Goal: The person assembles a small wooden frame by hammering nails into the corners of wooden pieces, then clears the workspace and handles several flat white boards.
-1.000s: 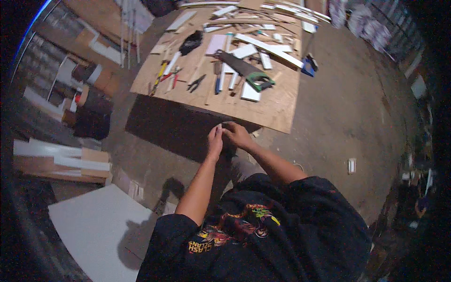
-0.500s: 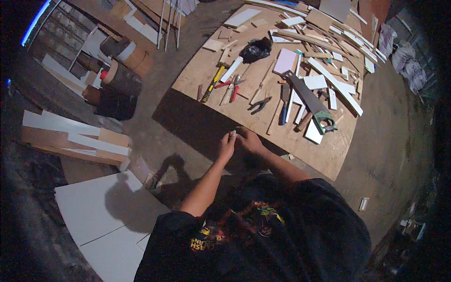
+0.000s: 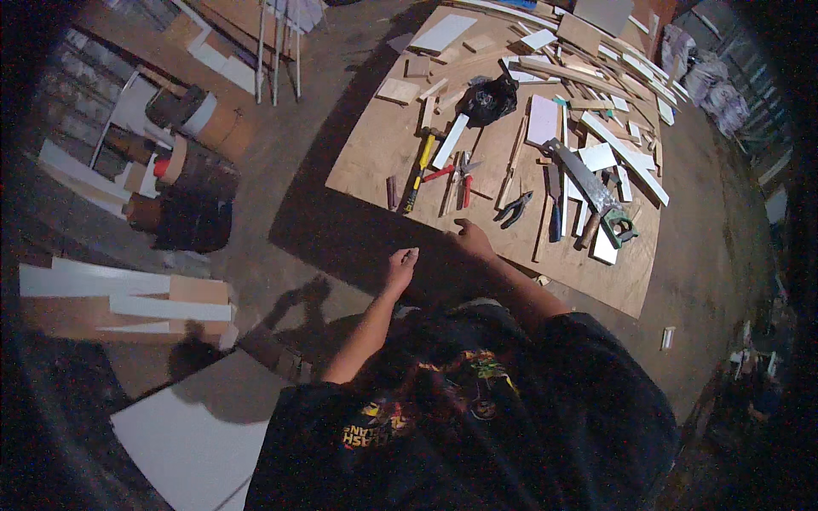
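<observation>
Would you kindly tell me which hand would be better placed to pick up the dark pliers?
Probably the right hand: it appears by the near edge of the table, close to the dark pliers. The left hand is lower and further left in the view, farther from them.

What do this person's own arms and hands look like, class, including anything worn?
The person wears a loose black short-sleeved T-shirt with a red, yellow and green print. Below the sleeves, the forearms are uncovered; left hand and right hand are gloveless.
</observation>
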Motion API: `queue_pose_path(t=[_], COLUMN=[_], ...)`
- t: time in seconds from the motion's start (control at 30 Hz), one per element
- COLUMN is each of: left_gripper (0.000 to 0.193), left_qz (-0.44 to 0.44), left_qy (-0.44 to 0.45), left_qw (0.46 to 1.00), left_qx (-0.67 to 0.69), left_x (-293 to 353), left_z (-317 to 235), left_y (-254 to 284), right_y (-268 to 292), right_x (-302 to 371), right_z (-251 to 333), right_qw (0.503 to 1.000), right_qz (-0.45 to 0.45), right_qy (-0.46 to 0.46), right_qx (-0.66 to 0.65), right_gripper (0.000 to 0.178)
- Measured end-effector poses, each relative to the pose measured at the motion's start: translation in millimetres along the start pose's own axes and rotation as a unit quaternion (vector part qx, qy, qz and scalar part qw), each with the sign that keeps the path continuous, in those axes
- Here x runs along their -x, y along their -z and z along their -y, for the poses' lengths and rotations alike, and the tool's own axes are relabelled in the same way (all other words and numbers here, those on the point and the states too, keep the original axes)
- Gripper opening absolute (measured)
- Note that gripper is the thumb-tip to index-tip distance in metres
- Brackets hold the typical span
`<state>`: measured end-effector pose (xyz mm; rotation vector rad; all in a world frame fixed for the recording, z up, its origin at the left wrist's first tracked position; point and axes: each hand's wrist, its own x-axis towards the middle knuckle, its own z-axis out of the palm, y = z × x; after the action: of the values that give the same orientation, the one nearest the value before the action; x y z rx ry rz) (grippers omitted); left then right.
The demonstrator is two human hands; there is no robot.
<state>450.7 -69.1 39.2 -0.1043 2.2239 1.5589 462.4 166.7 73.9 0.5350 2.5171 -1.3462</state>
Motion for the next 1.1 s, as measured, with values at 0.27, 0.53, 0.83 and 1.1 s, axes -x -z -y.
queue_pose_path(t=[0.27, 0.53, 0.83, 1.1], left_gripper=[0.039, 0.044, 0.05, 0.039], left_qz=[0.031, 0.033, 0.172, 0.363], left_qy=[-0.153, -0.239, -0.008, 0.011], left_qw=[0.982, 0.957, 0.965, 0.883], left_qx=[-0.108, -0.159, -0.199, -0.296], left_x=[-98.2, -221.9, -281.9, -302.1], left_z=[3.2, 0.9, -57.4, -103.3], left_y=[47.9, 5.3, -44.0, -24.4], right_y=[-28.3, 4.0, -4.1, -10.3], right_x=[-31.8, -111.0, -147.8, -165.6], right_z=[60.0, 56.6, 43.9, 82.6], right_qw=[0.99, 0.928, 0.886, 0.857], right_qz=[-0.092, -0.259, -0.303, -0.276], right_qy=[-0.101, -0.26, -0.349, -0.416], right_qx=[0.043, 0.065, 0.037, -0.127], right_gripper=[0.08, 0.077, 0.069, 0.08])
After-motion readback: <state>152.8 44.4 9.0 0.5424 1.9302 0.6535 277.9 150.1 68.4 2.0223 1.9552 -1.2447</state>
